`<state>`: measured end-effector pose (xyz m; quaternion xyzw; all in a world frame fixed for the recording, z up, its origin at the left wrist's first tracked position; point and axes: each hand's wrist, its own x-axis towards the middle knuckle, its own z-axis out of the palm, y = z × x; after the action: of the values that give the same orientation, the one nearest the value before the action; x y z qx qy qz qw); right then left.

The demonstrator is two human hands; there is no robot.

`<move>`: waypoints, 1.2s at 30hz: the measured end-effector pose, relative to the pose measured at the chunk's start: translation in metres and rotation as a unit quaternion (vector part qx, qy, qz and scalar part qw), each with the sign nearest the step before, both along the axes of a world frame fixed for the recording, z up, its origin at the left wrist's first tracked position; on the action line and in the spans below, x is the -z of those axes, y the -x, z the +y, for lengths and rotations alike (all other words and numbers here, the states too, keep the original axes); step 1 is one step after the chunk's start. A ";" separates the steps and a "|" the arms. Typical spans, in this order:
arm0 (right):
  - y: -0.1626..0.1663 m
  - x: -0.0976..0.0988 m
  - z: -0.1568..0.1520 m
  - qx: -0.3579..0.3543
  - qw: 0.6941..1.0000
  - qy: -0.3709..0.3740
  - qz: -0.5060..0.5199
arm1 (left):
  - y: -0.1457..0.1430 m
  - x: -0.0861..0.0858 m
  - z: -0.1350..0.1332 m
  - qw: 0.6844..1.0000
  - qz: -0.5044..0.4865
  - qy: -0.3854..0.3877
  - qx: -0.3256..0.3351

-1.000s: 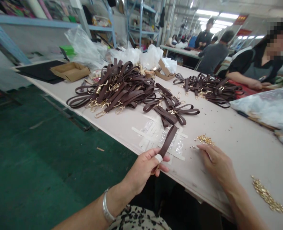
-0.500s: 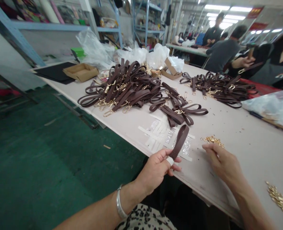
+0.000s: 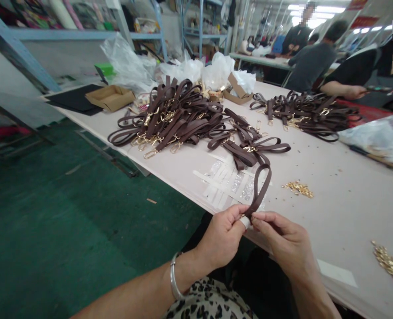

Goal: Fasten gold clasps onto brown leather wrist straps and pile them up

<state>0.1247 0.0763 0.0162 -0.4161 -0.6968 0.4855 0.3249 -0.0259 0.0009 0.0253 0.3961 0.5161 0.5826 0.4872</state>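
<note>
My left hand (image 3: pixel 227 232) pinches the lower end of a looped brown strap (image 3: pixel 262 188), its thumb wrapped in white tape. Fingers of my right hand (image 3: pixel 284 241) are pressed together against that same end. Whatever small piece the right fingertips hold is hidden. The strap's loop stands up above both hands, at the table's near edge. Beyond it lies a small heap of gold hardware pieces (image 3: pixel 298 189). A large pile of brown straps with gold clasps (image 3: pixel 183 119) rests farther back.
Flat clear packets with white strips (image 3: pixel 227 177) lie near my hands. A second strap pile (image 3: pixel 296 110) is at right, by a co-worker's hand (image 3: pixel 355 92). More gold pieces (image 3: pixel 391 268) sit near right. Cardboard box (image 3: pixel 110 97) and plastic bags (image 3: pixel 216 71) stand behind.
My right hand has moved left from the gold heap to the strap's end. The strap in my left hand has shifted slightly right. The co-worker's hand has lowered.
</note>
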 end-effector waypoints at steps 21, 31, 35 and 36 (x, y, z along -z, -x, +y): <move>-0.014 0.004 -0.024 0.042 0.987 0.075 0.132 | -0.013 0.024 -0.003 0.969 0.232 -0.063 0.058; -0.176 0.000 0.077 0.281 0.843 -0.236 -0.392 | -0.019 0.019 0.004 0.977 -0.156 0.142 0.021; -0.208 0.013 0.100 0.267 0.811 -0.235 -0.464 | -0.017 0.021 0.006 0.969 -0.195 0.151 -0.013; -0.210 0.016 0.101 0.260 0.807 -0.237 -0.474 | -0.017 0.022 0.007 0.968 -0.198 0.152 -0.021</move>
<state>0.3342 0.1776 0.0004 -0.6702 -0.7234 -0.0551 0.1564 -0.0092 0.0078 0.0031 0.1830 0.4997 0.5748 0.6217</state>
